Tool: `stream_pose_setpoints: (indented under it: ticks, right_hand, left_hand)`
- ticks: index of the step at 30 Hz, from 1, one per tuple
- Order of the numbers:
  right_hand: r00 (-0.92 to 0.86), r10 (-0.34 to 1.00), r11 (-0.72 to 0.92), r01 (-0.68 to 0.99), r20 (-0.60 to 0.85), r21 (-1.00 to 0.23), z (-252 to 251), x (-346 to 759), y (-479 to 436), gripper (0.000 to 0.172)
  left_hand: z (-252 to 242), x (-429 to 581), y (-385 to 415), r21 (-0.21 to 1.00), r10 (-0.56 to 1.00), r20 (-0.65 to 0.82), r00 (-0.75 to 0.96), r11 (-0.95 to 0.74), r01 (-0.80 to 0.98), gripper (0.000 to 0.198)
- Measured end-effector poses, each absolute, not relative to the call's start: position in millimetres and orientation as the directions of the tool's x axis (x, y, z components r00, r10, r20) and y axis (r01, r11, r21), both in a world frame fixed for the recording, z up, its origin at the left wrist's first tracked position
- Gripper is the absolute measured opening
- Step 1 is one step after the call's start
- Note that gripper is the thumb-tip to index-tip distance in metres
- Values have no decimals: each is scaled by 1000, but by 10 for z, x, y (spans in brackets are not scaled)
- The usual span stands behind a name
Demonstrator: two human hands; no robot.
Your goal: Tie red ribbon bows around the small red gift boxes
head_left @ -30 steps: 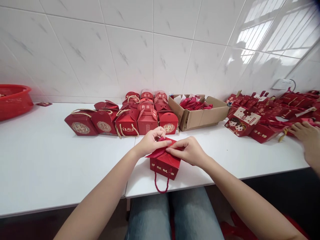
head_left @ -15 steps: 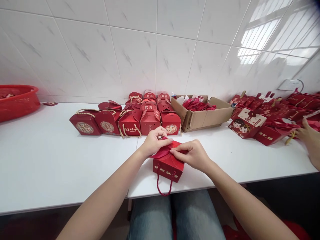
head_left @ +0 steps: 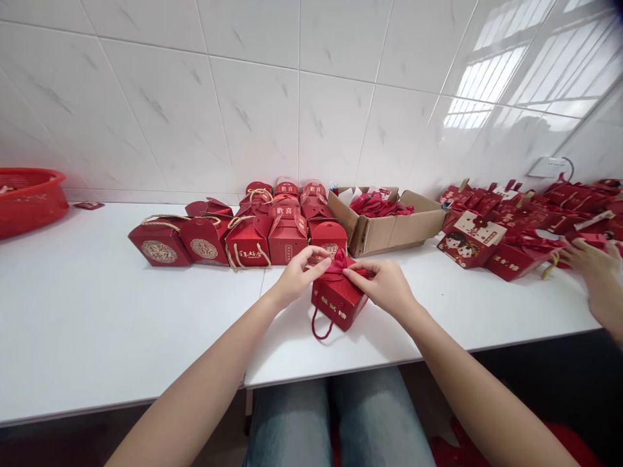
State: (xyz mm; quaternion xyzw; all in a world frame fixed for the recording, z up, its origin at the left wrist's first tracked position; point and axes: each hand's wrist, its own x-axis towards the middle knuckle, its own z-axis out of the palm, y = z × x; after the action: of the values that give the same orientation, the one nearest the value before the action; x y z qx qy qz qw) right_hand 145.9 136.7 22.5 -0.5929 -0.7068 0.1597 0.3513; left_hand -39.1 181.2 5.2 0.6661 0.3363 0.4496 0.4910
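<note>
In front of me a small red gift box [head_left: 337, 307] with gold lettering stands on the table, a little turned. A dark red cord handle [head_left: 321, 332] hangs from its near side. Across its top lies a shiny red ribbon [head_left: 339, 261], gathered into a knot or bow. My left hand [head_left: 300, 277] is closed at the ribbon's left side, thumb and fingers bent against it. From the right, my right hand [head_left: 387, 288] pinches the ribbon between thumb and forefinger. The part of the ribbon inside each hand is hidden.
Several red gift boxes [head_left: 248, 239] stand behind, beside an open cardboard box [head_left: 396, 232] of red ribbons. On the far left is a red plastic basket [head_left: 34, 211]. More red boxes [head_left: 518, 259] crowd the right, where another person's hand [head_left: 591, 263] reaches in.
The gift box has turned and shifted slightly away from me, its cord swinging left. The ribbon now stands up in a knot or bow. My hands have moved slightly right relative to the table.
</note>
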Motion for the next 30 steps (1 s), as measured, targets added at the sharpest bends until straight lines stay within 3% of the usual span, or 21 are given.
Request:
stream_pose_setpoints:
  ticks: [3,7,9,13,16,18,21,24,27,30]
  right_hand:
    - [31,880,302,733,473,-610,230,1538,1324,41]
    - [140,752,383,703,645,-599,177,1765,1247,51]
    - [116,787,423,614,606,-666,49,1892,1217,63]
    - [-52,928,347,482,369,-805,-342,1892,1137,116]
    - [75,954,230,433,289,-871,-526,1650,1042,130]
    - [170,933,226,408,317,-884,-550,1516,994,125]
    - [271,893,214,449,360,-868,-536,1587,998,101]
    - [380,858,117,509,345,-853,-563,2065,1092,88]
    - [527,776,-19,568,346,-823,-610,2788,1260,97]
    - [557,714,-249,768,424,-590,-632,3448,1489,84]
  left_hand:
    - [35,-378,1807,925,874,277,399,-355,138,29]
    - [5,-362,1805,880,854,359,377,-444,167,23]
    - [-6,-353,1796,874,850,379,365,-459,161,22]
    - [-18,-336,1754,870,837,377,398,-467,158,22]
    - [-38,-322,1740,870,780,382,496,-485,93,24]
    - [-75,-309,1757,897,746,374,551,-442,-11,27]
    - [-173,-282,1804,947,776,309,550,-307,-99,38]
    - [-294,-259,1834,916,842,265,470,-372,151,45]
    - [-384,-258,1839,711,788,257,559,-546,443,46]
    - [-417,-265,1841,596,748,188,637,-602,532,45]
